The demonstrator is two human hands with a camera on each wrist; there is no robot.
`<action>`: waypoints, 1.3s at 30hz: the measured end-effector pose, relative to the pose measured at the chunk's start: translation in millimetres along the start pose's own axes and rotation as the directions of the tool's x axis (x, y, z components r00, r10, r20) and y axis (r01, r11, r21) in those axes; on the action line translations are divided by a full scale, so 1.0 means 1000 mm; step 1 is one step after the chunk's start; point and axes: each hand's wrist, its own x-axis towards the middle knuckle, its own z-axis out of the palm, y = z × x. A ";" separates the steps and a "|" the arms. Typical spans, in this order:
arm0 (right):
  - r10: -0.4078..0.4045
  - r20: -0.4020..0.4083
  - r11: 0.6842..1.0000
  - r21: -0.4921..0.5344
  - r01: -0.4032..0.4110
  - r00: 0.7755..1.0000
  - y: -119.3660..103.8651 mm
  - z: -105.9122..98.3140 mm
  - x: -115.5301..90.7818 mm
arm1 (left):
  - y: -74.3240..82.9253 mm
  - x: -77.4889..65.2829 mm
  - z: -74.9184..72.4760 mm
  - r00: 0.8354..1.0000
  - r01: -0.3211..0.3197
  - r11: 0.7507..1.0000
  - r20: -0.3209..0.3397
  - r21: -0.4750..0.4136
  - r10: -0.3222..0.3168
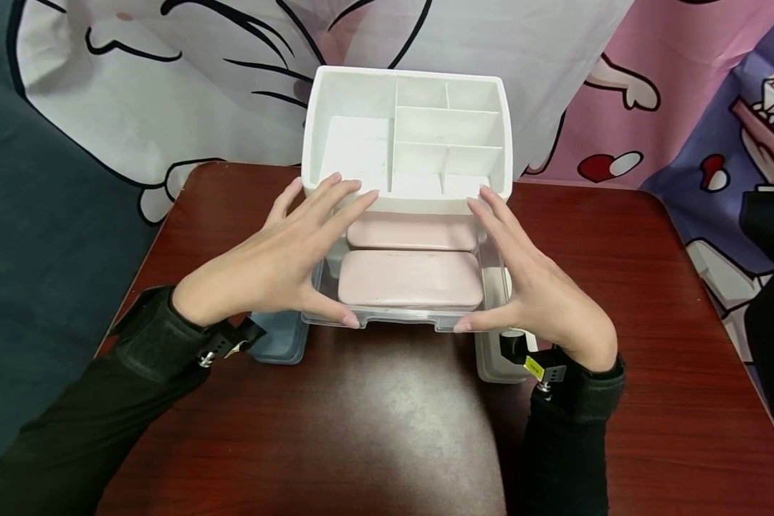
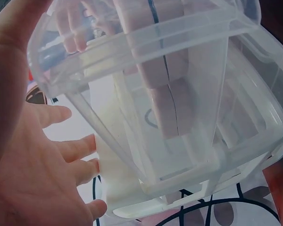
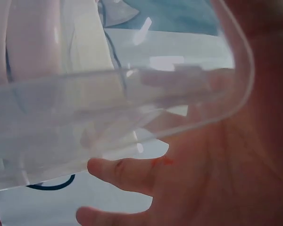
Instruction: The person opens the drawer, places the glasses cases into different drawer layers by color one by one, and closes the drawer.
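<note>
A white organizer (image 1: 361,150) with a compartmented top stands at the back of the table. Its clear drawer (image 1: 400,317) juts out toward me, holding two pink cases (image 1: 410,278). My left hand (image 1: 264,265) spreads its fingers along the drawer's left side, with the thumb at the front edge and fingertips over the organizer's front rim. On the other side, my right hand (image 1: 538,294) has its thumb by the drawer's front right corner and straight fingers reaching up to the rim. The left wrist view shows the left fingers beside the organizer's side wall.
A blue-grey case (image 1: 280,340) lies on the brown table (image 1: 387,430) left of the drawer. A pale case (image 1: 497,362) lies at the right, partly under the right hand. A cartoon-print cloth (image 1: 168,93) hangs behind the table.
</note>
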 end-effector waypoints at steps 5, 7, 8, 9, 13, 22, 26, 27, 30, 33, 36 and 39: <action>-0.005 -0.027 1.000 -0.016 0.004 1.000 -0.001 0.000 0.001 | -0.001 0.000 0.000 1.000 -0.001 1.000 -0.006 -0.010 0.001; -0.009 -0.035 1.000 -0.014 0.008 0.999 -0.001 0.000 0.002 | -0.001 0.000 0.000 1.000 0.000 1.000 -0.008 -0.014 0.000; -0.011 -0.039 1.000 -0.014 0.010 0.999 -0.001 0.000 0.002 | -0.001 0.000 0.001 1.000 0.000 1.000 -0.011 -0.015 0.000; -0.013 -0.044 1.000 -0.016 0.012 0.999 0.000 0.000 0.003 | -0.001 0.001 0.001 1.000 -0.001 1.000 -0.015 -0.015 0.001; -0.004 -0.059 1.000 -0.023 0.003 0.998 0.001 0.000 0.004 | 0.000 0.001 0.002 0.999 -0.010 1.000 -0.035 -0.010 0.009; 0.008 -0.075 1.000 -0.028 -0.010 0.997 0.003 0.001 0.005 | 0.001 0.005 0.000 0.999 -0.016 1.000 -0.032 -0.008 0.016; 0.022 -0.079 0.999 -0.022 -0.024 0.997 0.002 0.002 0.005 | -0.001 0.004 -0.001 1.000 -0.008 1.000 -0.025 -0.013 0.008; 0.027 -0.082 0.999 -0.026 -0.029 0.996 0.002 0.002 0.005 | -0.002 0.004 -0.001 1.000 -0.006 1.000 -0.027 -0.014 0.006; 0.030 -0.106 0.998 -0.045 -0.035 0.994 0.002 0.003 0.006 | -0.003 0.004 0.000 0.999 -0.002 1.000 -0.046 -0.021 0.001; 0.030 -0.139 0.997 -0.064 -0.039 0.990 0.002 0.004 0.008 | -0.004 0.005 0.002 0.997 0.003 1.000 -0.072 -0.027 -0.005; 0.037 -0.162 0.997 -0.067 -0.049 0.986 0.003 0.005 0.009 | -0.005 0.006 0.003 0.996 0.007 1.000 -0.093 -0.028 -0.010; 0.050 -0.174 0.996 -0.064 -0.062 0.983 0.003 0.005 0.009 | -0.006 0.007 0.004 0.994 0.002 1.000 -0.109 -0.027 -0.005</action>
